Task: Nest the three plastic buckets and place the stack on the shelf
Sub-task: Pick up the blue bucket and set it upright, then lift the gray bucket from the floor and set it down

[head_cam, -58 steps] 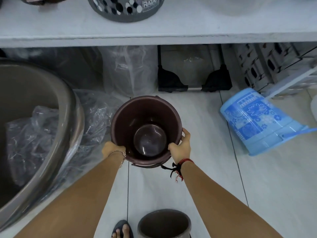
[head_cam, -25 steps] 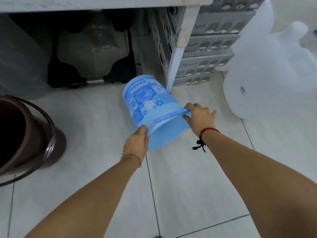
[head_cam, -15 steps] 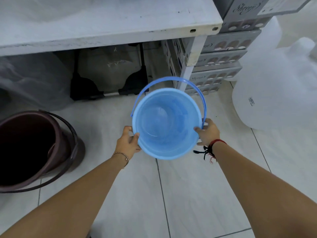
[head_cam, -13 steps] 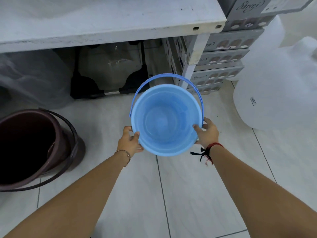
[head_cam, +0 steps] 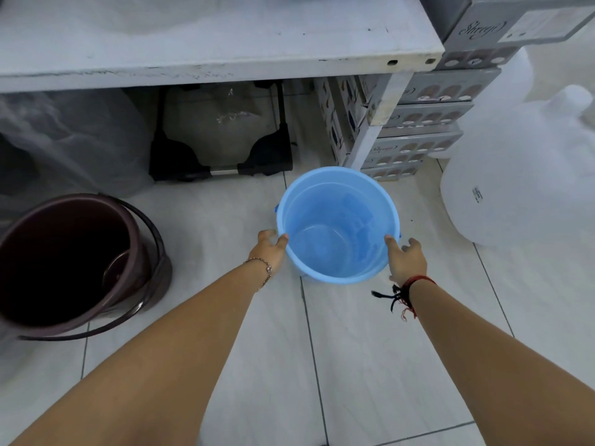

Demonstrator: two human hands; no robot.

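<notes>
A light blue plastic bucket [head_cam: 338, 226] stands upright on the white tiled floor, mouth up and empty, its handle down out of sight. My left hand [head_cam: 269, 249] holds its left rim with the thumb over the edge. My right hand [head_cam: 407, 259] holds the right rim, thumb inside and fingers loosely spread outside. A dark brown bucket [head_cam: 74, 262] stands at the left, leaning a little, with its handle hanging down around it. The white shelf [head_cam: 225, 46] runs across the top. No third bucket is in view.
Under the shelf lie clear plastic bags [head_cam: 74, 136] and a black-footed stand [head_cam: 222, 156]. Stacked grey boxes [head_cam: 415, 130] sit by the shelf's leg [head_cam: 373, 123]. Large white plastic containers [head_cam: 521, 175] fill the right side.
I went from the brown bucket to the blue one lying on its side, lifted it upright, then lowered it onto the floor. Its handle has dropped and my right fingers have loosened.
</notes>
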